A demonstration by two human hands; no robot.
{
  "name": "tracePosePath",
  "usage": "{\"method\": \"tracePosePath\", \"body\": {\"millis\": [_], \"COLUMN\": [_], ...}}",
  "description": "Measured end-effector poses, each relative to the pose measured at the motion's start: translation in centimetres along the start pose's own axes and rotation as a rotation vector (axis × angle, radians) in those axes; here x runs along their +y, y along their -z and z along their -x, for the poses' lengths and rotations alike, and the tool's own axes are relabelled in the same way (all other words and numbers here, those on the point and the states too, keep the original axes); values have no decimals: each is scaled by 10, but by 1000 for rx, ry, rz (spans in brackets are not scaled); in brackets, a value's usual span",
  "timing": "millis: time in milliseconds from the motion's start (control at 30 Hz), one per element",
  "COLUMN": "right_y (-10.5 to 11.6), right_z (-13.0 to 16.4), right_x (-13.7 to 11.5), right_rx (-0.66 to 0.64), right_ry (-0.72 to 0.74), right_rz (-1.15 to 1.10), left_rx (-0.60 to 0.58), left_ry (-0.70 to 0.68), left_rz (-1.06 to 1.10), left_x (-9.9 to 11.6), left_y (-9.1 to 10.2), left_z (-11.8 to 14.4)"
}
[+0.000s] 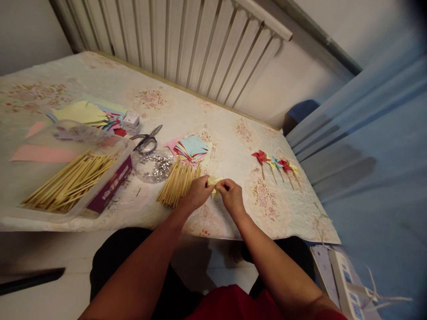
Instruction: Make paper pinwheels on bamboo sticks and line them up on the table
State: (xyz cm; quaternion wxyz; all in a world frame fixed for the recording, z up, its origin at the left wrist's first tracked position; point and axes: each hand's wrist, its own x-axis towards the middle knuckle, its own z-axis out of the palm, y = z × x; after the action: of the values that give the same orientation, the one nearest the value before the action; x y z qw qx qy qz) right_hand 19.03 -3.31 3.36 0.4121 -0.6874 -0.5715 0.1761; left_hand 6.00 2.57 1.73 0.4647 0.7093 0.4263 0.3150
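Note:
A small yellow paper pinwheel [215,180] is held between my two hands over the front part of the table. My left hand [199,192] is closed on its left side, while my right hand [230,191] pinches it from the right. The fingers partly cover the paper, so its folds show only in part. Just left of my left hand lies a bundle of thin wooden sticks [175,184]. Behind it rests a pile of coloured paper squares [191,147], a light blue one on top.
Finished pinwheels on sticks [276,164] lie to the right. Leftward are a round tub of metal pins [154,167], scissors [147,139], a clear plastic box [113,186] with sticks, and paper sheets [82,113]. A radiator [180,44] stands behind the flowered tablecloth [227,222].

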Motion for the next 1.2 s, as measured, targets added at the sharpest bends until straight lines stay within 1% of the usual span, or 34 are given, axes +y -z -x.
{"method": "tracePosePath", "body": {"millis": [67,100,133,167,233,333,367,400,433,467,500,600,633,667,700,767,867,900,933,967,1000,1067,1133,1167,1200], "right_y": [-5,-6,-6,-6,-1,7,9,10,9,8,6,-3,-5,-6,-5,-1,8,9,9,8,5,-2,-7,-8,-7], "right_z": [0,0,0,-1,-2,-3,-3,-3,-3,-3,-2,0,0,0,0,-2,-5,-6,-6,-5,-4,-1,0,0,-1], "right_x": [3,3,3,3,0,-4,-4,-5,-4,-4,-3,0,0,1,1,0,-2,-3,-3,-3,-3,-1,1,1,1], "right_rx": [3,-5,-14,-17,-19,-44,-56,-65,-61,-48,-31,-6,-8,-12,-13,-16,-59,-70,-68,-52,-29,7,9,-3,-20], "right_ry": [-156,-199,-213,-197,-85,174,235,264,258,216,145,-127,-193,-230,-232,-142,101,155,173,150,88,-92,-241,-276,-280], "right_rz": [-134,-173,-185,-168,-64,146,189,206,197,162,106,-113,-168,-198,-198,-122,53,85,93,74,30,-100,-226,-262,-269], "left_rx": [-4,-4,-4,-2,-1,-1,1,3,5,6,5,-3,-5,-7,-6,-5,-7,-8,-7,-5,-1,5,3,1,0], "left_ry": [5,8,10,10,4,-10,-8,-5,-2,2,4,18,26,30,29,19,8,7,6,5,6,12,20,23,26], "left_rz": [6,7,9,12,20,18,14,11,12,17,25,36,30,23,19,16,12,12,16,20,23,19,7,2,0], "left_x": [-1,-1,-1,-1,0,2,2,2,2,2,1,0,0,0,0,0,0,0,0,0,0,0,0,0,1], "left_y": [-1,-1,-1,0,1,2,2,2,2,1,1,0,0,0,0,1,1,1,1,2,2,2,3,3,3], "left_z": [0,0,0,0,1,1,1,1,1,0,0,0,0,1,1,1,0,0,0,0,0,0,0,0,0]}}
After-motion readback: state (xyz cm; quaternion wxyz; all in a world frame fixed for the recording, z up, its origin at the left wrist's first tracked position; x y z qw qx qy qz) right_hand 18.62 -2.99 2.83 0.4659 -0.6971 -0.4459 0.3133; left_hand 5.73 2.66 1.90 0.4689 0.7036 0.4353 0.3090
